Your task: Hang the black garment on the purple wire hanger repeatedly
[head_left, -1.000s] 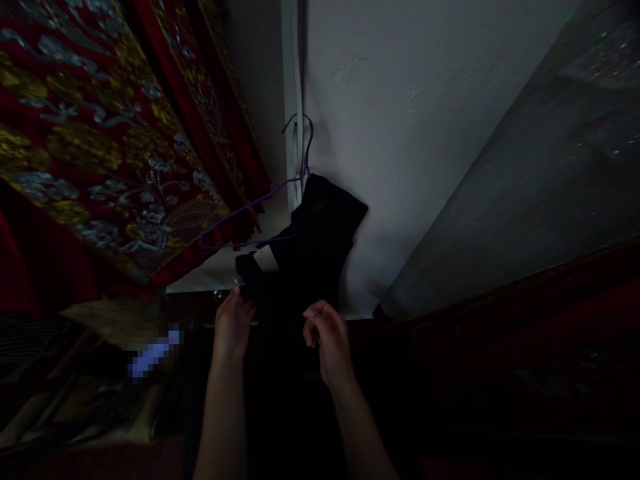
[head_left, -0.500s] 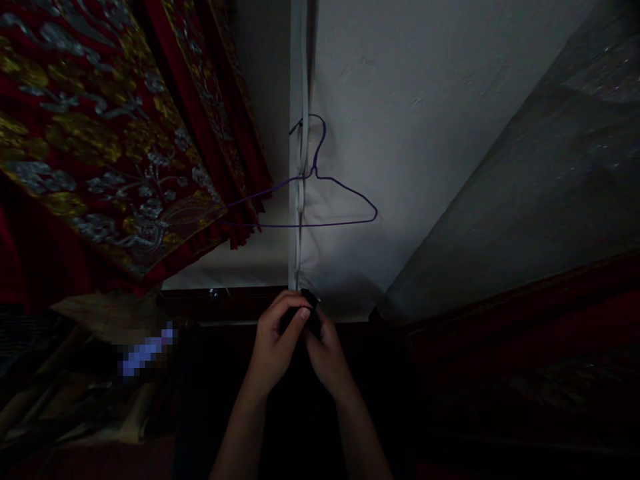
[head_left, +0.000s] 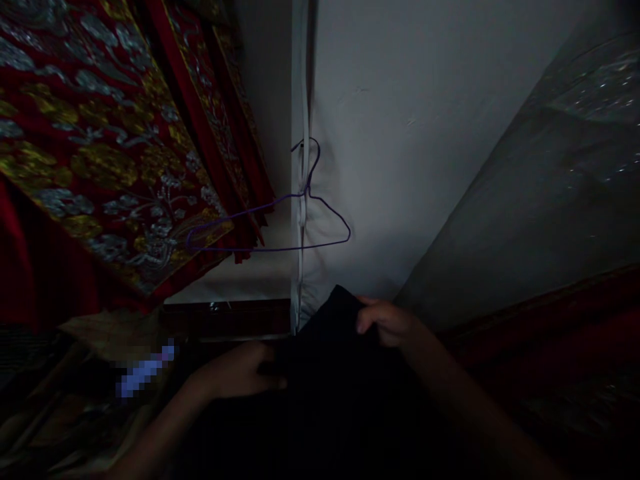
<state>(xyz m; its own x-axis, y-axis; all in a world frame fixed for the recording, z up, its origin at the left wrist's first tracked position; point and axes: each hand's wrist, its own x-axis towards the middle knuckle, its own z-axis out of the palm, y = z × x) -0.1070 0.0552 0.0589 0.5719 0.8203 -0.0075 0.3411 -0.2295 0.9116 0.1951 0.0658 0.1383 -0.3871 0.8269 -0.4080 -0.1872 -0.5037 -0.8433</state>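
A piece of black cloth [head_left: 330, 347] is stretched between my two hands, too dark for its exact kind to show. My right hand [head_left: 387, 321] grips its upper right edge, thumb on the near side. Lower down on the left, my left hand [head_left: 245, 370] is closed on the cloth's other side, its fingers partly lost in shadow. Above both hands a thin purple wire hanger [head_left: 327, 245] hangs by its hook from a pale cord [head_left: 305, 80] along the wall corner. Nothing hangs on the hanger.
Red cloth [head_left: 115, 147] embroidered in gold and silver hangs at the upper left, behind the hanger's left end. A clear plastic sheet [head_left: 525, 200] slopes down the right side, with dark red fabric [head_left: 565, 313] below. Clutter with a blurred-out blue item [head_left: 145, 370] lies lower left.
My hands, close together before, have moved apart, and the black cloth is now spread between them. The right hand rose to the right; the left went left and down. The hanger has turned slightly.
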